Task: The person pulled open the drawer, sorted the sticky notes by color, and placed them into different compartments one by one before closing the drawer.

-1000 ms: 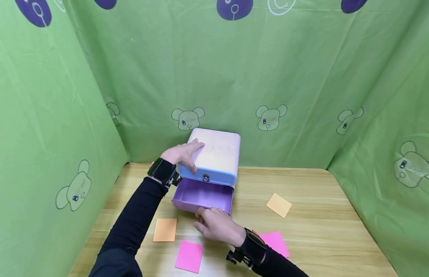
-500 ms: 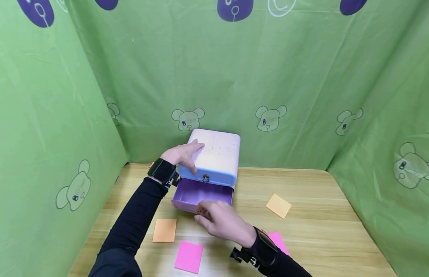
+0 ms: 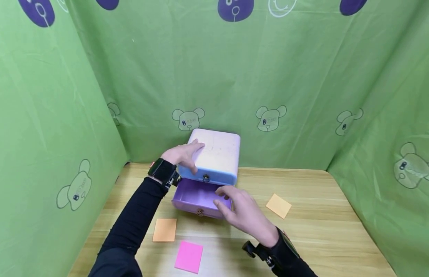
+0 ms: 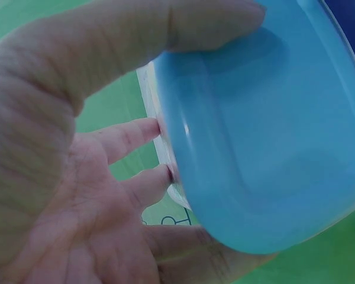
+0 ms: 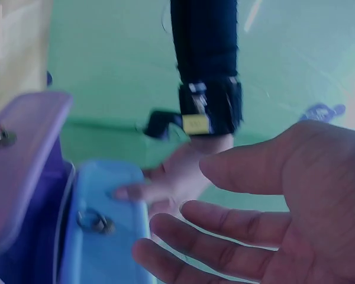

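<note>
the right hand (image 3: 247,213) is now farther right, off the lower of two metal rings (image 3: 200,212), fingers apart by the purple drawer's (image 3: 185,207) right side. that drawer juts from one smooth, round-cornered box (image 3: 219,150); the left hand (image 3: 181,154), fingers spread, rests on the box. three square notes (image 3: 188,257) lie on the wood-grained table (image 3: 321,215).
</note>
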Motion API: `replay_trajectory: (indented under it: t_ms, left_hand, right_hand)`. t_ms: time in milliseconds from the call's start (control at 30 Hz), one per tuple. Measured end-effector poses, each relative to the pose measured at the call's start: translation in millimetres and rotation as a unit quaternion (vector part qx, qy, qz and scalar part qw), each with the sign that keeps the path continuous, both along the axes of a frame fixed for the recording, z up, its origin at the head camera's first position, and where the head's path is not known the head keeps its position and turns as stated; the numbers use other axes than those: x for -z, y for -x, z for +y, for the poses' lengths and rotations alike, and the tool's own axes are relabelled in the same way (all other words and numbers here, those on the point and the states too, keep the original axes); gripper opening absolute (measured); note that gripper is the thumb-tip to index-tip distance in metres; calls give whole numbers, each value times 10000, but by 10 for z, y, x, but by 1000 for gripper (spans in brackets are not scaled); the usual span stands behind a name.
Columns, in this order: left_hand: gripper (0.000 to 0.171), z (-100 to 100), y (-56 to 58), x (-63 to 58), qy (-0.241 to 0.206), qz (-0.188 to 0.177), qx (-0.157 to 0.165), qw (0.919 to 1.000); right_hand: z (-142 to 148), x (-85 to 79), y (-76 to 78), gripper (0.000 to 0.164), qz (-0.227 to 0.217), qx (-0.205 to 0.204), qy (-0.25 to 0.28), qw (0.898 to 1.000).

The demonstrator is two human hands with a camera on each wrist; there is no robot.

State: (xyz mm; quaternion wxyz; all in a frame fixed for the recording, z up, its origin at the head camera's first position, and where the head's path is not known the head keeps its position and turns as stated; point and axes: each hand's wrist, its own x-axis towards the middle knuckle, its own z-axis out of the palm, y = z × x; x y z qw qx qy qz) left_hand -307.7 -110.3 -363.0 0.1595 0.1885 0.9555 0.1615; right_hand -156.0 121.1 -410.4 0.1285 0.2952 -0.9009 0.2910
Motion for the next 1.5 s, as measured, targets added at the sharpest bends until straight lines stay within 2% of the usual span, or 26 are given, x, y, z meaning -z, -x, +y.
replay_trajectory:
  t_ms: [333,633,1267,1500]
  left_hand:
    - [113,-3,10,-5,10,-21,6,10000]
    - [113,-4,14,-2,-39,-36,-11,10000]
    - [113,-2,7,5,-47,-103,-75,9999]
    - [113,-1,17,10,-21,-100,-50,9999]
  right_hand:
    - [340,-96,56,26,442,797,290,9954]
    - [661,17,180,33,331,1454,428,9879]
    - [1055,225,412,45,-155,1877,215,9819]
    - [1211,297,506,51,-465,2048,77,9777]
